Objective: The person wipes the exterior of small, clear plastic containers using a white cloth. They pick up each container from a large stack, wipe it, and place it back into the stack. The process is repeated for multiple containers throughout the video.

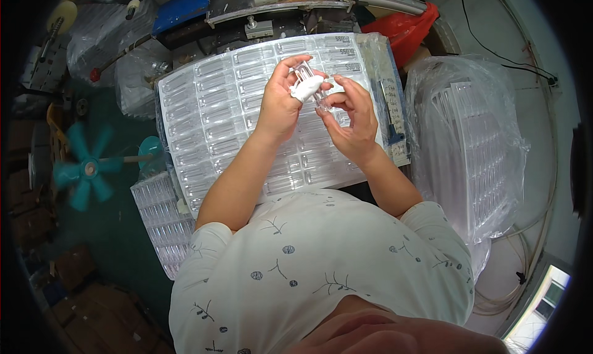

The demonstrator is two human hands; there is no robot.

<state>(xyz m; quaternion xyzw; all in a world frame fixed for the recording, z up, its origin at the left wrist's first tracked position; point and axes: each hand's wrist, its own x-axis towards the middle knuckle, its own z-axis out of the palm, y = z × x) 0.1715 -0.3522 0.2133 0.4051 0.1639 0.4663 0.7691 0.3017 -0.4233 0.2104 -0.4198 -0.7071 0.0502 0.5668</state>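
My left hand [280,101] holds a small clear plastic tube [303,69] slantwise above a tray. A white wad [307,90], perhaps cloth, lies across the tube's middle at the left thumb; whether it is wrapped on the thumb cannot be told. The fingertips of my right hand [354,120] pinch the tube's lower end. Under both hands is a large white tray [231,117] with rows of clear tubes in its compartments. Several tubes [340,53] at the far right corner bear dark lettering.
A machine bed [278,9] stands beyond the tray. Right of it lie a dark-blue-handled tool [394,136], a red bag [407,34] and plastic-wrapped stacked trays [484,159]. On the left are another tray of tubes [164,224] and a turquoise fan [90,167] with blurred blades.
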